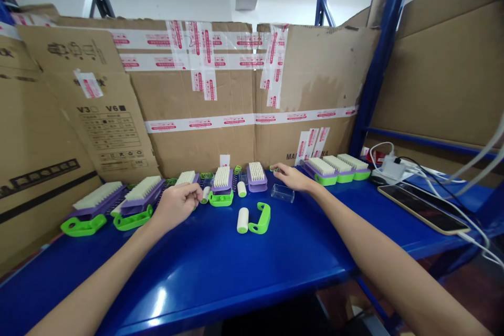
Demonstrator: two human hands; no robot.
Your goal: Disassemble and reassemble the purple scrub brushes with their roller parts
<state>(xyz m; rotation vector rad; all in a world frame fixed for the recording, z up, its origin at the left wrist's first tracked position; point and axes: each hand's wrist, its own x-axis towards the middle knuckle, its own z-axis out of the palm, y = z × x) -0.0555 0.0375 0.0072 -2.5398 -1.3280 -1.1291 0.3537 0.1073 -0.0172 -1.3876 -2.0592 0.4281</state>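
Observation:
My left hand is curled on the blue table, its fingertips pinched beside a small white roller, in front of a purple brush with white bristles. My right hand reaches to the back of the table, fingers closed on a small green piece next to a purple brush. A clear plastic piece lies just below that hand. A white roller and a green handle lie loose in the middle.
Brushes with green handles line the left side, and a row of three sits at the right. Taped cardboard boxes wall off the back. A phone and a white charger with cables lie at the right.

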